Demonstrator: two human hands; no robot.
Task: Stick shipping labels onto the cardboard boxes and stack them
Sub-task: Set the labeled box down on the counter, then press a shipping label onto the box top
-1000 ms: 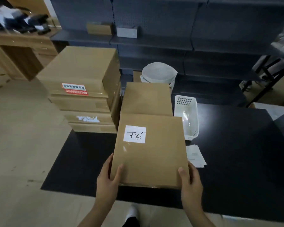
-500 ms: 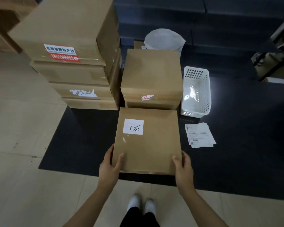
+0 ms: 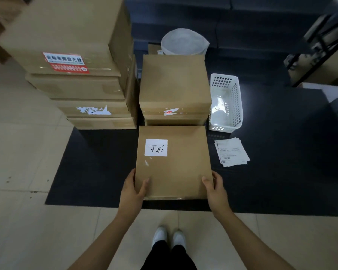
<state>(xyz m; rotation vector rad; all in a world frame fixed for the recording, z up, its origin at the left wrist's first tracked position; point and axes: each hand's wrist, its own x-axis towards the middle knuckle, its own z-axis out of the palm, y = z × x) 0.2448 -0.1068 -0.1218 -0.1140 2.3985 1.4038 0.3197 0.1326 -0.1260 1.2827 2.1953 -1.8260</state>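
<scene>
Both hands, left hand (image 3: 132,189) and right hand (image 3: 216,187), grasp 1 labelled box (image 3: 174,162) at frame centre, not yet stacked; loose labels (image 3: 231,152) remain.

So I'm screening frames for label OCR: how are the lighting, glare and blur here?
Head view: dim overall, with glare blowing out the white basket floor; wide-angle bending at the edges; upper corners smeared; the handwritten label on the held box is sharp, while the print on the loose shipping labels is too small to read.

Stacked box's red sticker (image 3: 65,62) reads "此标签撕毁无效".
</scene>
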